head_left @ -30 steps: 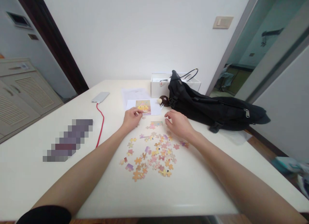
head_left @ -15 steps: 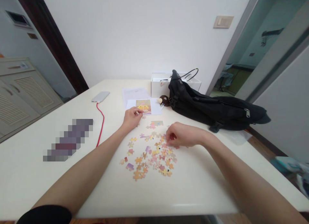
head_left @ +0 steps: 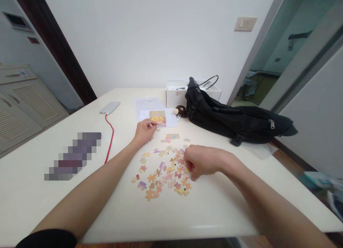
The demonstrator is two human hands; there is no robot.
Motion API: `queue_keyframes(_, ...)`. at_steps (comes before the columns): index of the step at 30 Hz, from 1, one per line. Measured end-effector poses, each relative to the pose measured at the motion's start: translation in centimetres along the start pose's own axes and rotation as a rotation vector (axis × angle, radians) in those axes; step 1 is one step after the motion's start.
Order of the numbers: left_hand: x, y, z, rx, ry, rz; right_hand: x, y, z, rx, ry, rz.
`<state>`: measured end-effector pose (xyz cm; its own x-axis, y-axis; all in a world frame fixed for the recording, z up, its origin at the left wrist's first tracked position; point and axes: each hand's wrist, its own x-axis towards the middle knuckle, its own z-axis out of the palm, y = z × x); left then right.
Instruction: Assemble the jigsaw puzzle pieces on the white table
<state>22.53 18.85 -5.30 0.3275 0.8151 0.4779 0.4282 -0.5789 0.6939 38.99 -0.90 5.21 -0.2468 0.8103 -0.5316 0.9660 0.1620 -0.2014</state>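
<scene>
Loose jigsaw puzzle pieces in orange, pink, yellow and purple lie spread over the white table. My right hand is at the right side of this pile, fingers curled down among the pieces; its fingertips are hidden. A small joined section of puzzle lies above the pile. My left hand rests beside the lower left of a picture card with a yellow figure. Its thumb and fingers are drawn together, and whether they hold anything is too small to tell.
A black bag lies at the right, in front of a white box. Papers lie near the wall. On the left are a white power bank with a red cable and a blurred-out object.
My right hand has moved down toward me along the right side of the pile, uncovering a piece above it. My left hand stays by the picture card. The view has shifted slightly.
</scene>
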Motion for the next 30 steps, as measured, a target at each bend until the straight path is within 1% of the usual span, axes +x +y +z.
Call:
queue_keyframes(7,0.1,-0.3,0.1,-0.015,0.01,0.048,-1.1,-1.1,-0.3,-0.102,0.076,0.132)
queue_keyframes(10,0.0,-0.4,0.1,-0.028,0.003,0.033,-1.0,-1.1,-0.2,-0.11,0.079,0.131)
queue_keyframes(13,-0.1,-0.4,0.1,-0.029,-0.006,0.019,-0.7,-0.5,0.0,-0.075,0.071,0.109)
queue_keyframes(16,0.0,-0.3,0.1,-0.018,-0.001,0.015,-0.4,0.6,-0.1,0.029,0.035,0.023)
queue_keyframes(21,0.1,-0.3,0.1,-0.008,0.006,0.032,0.1,2.8,-0.3,0.287,-0.011,-0.156)
queue_keyframes(23,0.0,-0.3,0.2,-0.014,0.002,0.028,0.4,3.5,-0.4,0.413,-0.03,-0.199)
queue_keyframes(25,0.0,-0.4,0.2,-0.013,0.002,0.029,0.9,4.1,-0.4,0.59,-0.032,-0.234)
queue_keyframes(26,0.0,-0.4,0.3,-0.009,0.006,0.035,1.3,4.2,-0.3,0.688,-0.003,-0.257)
queue_keyframes(27,0.0,-0.5,0.3,-0.005,0.011,0.044,1.7,4.3,-0.2,0.781,0.058,-0.28)
queue_keyframes(28,0.1,-0.5,0.4,0.001,0.014,0.056,2.2,4.4,-0.1,0.858,0.152,-0.298)
queue_keyframes(30,0.1,-0.6,0.5,0.014,0.012,0.085,3.4,4.5,0.2,0.947,0.403,-0.291)
